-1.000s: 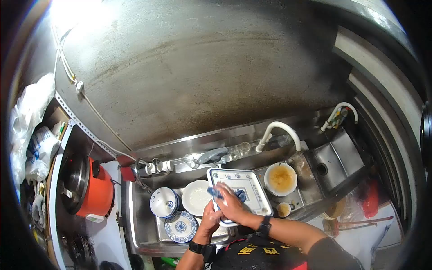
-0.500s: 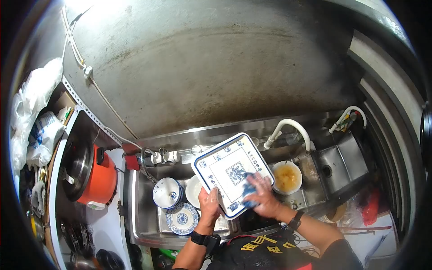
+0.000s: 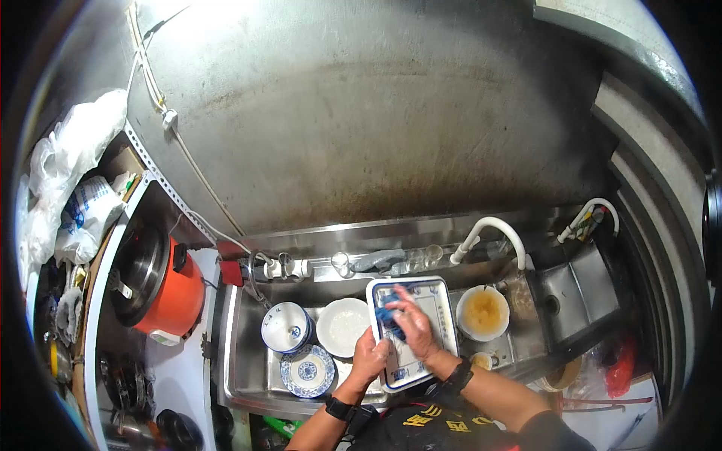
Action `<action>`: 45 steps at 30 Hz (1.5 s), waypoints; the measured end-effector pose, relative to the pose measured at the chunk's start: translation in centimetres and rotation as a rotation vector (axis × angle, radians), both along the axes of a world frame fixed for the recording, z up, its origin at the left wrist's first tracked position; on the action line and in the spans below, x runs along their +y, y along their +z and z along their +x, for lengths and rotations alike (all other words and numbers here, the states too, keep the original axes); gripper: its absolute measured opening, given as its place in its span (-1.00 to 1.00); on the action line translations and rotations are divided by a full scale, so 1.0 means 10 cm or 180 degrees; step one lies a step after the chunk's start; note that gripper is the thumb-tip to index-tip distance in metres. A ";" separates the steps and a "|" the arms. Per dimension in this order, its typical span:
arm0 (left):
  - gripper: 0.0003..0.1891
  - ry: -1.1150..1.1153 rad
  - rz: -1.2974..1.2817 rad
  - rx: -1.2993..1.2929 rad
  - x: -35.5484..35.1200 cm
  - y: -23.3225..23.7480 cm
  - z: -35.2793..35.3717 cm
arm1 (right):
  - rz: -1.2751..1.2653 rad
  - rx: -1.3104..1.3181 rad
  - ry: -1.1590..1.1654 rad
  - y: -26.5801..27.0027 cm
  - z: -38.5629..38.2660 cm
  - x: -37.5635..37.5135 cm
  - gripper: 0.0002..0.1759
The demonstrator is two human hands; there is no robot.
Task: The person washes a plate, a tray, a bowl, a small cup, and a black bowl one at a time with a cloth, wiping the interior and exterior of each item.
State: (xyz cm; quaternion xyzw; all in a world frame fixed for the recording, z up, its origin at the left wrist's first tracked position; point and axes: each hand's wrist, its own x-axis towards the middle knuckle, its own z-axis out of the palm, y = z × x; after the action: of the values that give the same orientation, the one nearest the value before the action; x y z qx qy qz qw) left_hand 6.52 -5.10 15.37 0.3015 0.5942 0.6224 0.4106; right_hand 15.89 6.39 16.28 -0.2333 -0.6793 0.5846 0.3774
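A white rectangular tray [image 3: 434, 303] with a blue rim and blue printed patterns is tilted over the sink [image 3: 242, 368]. My left hand [image 3: 370, 356] is closed on its lower left edge, with the thumb on the face. On the tray's upper left part, my right hand [image 3: 415, 329] presses a crumpled blue cloth [image 3: 389, 316]. Left of the tray are stacked blue-and-white bowls [image 3: 282, 328], a patterned plate [image 3: 307, 372] and a white bowl [image 3: 343, 328]. To the right stands a white bowl of yellowish-brown liquid [image 3: 483, 313].
Two white curved faucets [image 3: 496, 223] rise behind the sinks. Glasses [image 3: 341, 263] and a grey cloth [image 3: 376, 261] lie on the back ledge. A second basin [image 3: 575, 282] is at right. An orange cooker [image 3: 171, 293] stands on the left shelf.
The tray has moved lower and turned more upright. My right hand has carried the blue cloth from its lower right to its upper left. The view has shifted slightly.
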 end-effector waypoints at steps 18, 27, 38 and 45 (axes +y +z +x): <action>-0.70 0.0084 0.0173 0.1472 -0.22 0.55 -0.14 | 0.1119 -0.0429 -0.0206 -0.21 0.33 0.99 -0.56; -0.65 -0.0251 -0.0141 0.2163 -0.17 0.48 -0.06 | 0.2410 0.0009 -0.0054 0.60 -0.06 0.20 -0.26; -0.68 0.0228 0.0482 0.2095 -0.32 0.33 0.00 | -0.0753 -0.0069 -0.1226 -0.38 0.37 0.96 -0.51; -0.80 -0.0175 0.0072 0.2844 -0.14 0.50 -0.29 | 0.0898 -0.0258 -0.1519 0.12 0.38 0.72 -0.49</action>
State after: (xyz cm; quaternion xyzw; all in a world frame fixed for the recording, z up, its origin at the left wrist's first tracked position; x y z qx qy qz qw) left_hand 3.60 -6.47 20.37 0.5609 0.6982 0.4264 0.1268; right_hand 19.72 13.60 17.45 -0.3550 -0.6943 0.3690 0.5058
